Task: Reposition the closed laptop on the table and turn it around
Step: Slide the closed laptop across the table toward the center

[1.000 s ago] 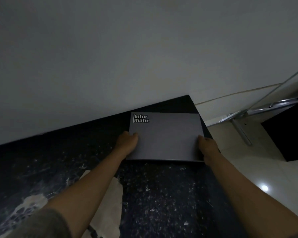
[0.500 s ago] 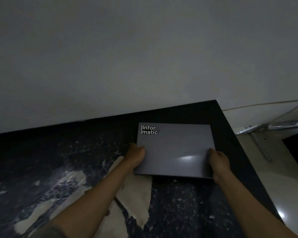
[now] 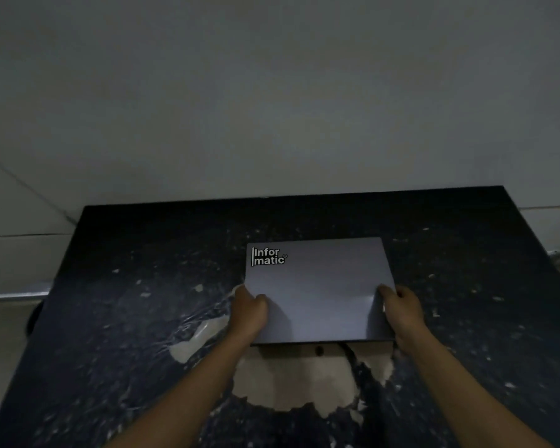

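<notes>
On the black table (image 3: 110, 318), whose coating is flaking away in pale, ragged patches, a closed laptop (image 3: 320, 286) is lying flat, a smooth matte grey slab with rounded corners and an "Infor matic" sticker (image 3: 268, 256) at its far left corner. The left hand (image 3: 249, 310) is gripping its left edge and the right hand (image 3: 401, 310) its right edge, fingers curled over the lid. Bare tabletop is lying open on both sides and behind, up to the plain wall (image 3: 272, 92).
</notes>
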